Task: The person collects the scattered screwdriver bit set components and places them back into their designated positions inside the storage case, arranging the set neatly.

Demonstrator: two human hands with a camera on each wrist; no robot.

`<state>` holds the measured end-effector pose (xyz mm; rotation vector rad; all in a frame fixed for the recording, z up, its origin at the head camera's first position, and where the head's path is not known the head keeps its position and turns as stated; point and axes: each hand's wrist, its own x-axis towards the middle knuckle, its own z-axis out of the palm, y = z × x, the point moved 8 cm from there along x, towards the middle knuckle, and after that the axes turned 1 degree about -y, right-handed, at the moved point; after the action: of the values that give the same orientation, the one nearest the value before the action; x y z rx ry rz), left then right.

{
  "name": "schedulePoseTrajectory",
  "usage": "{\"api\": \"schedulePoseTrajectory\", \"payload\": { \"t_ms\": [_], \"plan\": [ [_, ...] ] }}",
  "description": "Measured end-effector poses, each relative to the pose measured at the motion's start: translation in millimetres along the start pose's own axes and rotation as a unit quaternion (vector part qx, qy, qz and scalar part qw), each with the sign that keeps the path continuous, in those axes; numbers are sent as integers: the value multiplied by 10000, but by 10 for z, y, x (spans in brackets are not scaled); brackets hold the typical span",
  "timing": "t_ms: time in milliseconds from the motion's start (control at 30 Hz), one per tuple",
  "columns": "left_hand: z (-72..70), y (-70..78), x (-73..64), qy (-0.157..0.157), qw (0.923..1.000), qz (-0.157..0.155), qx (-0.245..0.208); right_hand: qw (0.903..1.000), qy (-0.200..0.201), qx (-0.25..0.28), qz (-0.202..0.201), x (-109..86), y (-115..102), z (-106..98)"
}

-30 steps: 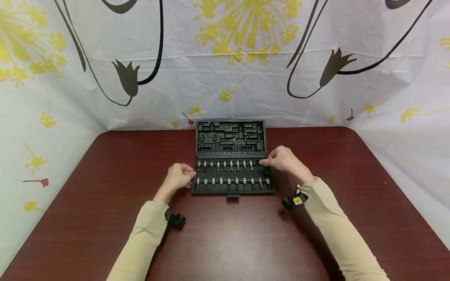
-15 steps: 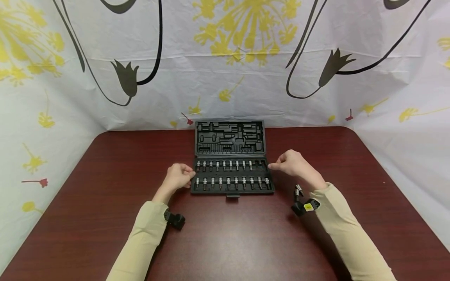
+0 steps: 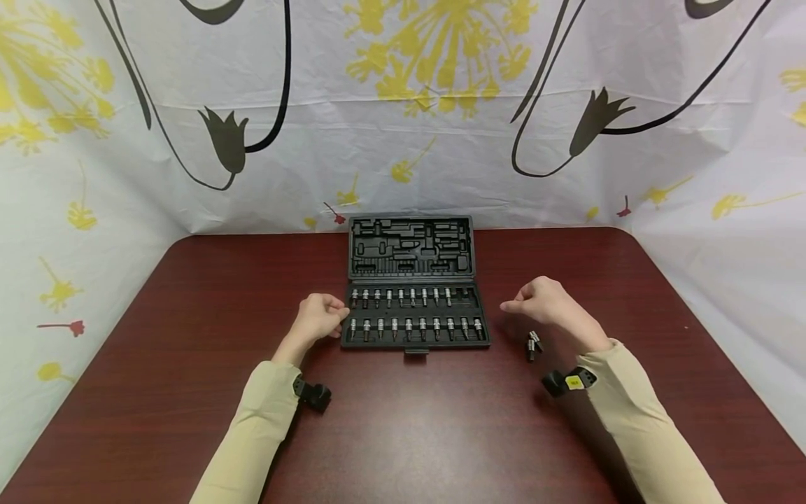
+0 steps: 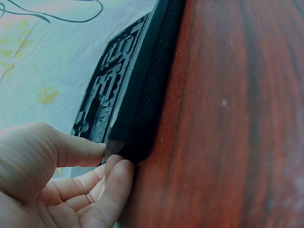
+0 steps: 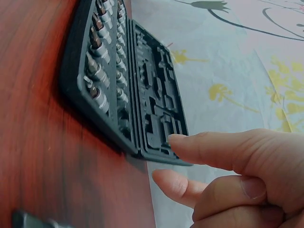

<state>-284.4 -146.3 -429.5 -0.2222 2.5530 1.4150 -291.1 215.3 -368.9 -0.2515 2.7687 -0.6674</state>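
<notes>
An open black bit socket case lies on the table, two rows of silver bit sockets in its near half. The upper row's right end has bare slots. My left hand pinches the left edge of the case, thumb on top and fingertips low at its side in the left wrist view. To the right of the case my right hand hovers with nothing in it; thumb and forefinger stand apart in the right wrist view. Loose bit sockets lie on the table just below that hand.
The moulded lid leans back near the patterned white cloth behind the table. Brown tabletop spreads in front and to both sides. A blurred dark piece shows low in the right wrist view.
My right hand has drawn back to the right from the case's upper right slots, bringing the loose bit sockets on the table into full sight. My left hand has stayed on the case.
</notes>
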Motion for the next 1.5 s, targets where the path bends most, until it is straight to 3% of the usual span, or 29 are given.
{"api": "schedulePoseTrajectory", "payload": {
  "t_ms": [767,1133,1500],
  "plan": [
    [2,14,13,-36,10000,-16,-43,9993,-254,-258,127,-149,436,94],
    [-2,8,18,-9,10000,-3,-74,9989,-353,-290,107,-154,462,144],
    [0,-9,17,28,10000,-40,-5,9979,-518,-153,354,-87,517,205]
  ]
}}
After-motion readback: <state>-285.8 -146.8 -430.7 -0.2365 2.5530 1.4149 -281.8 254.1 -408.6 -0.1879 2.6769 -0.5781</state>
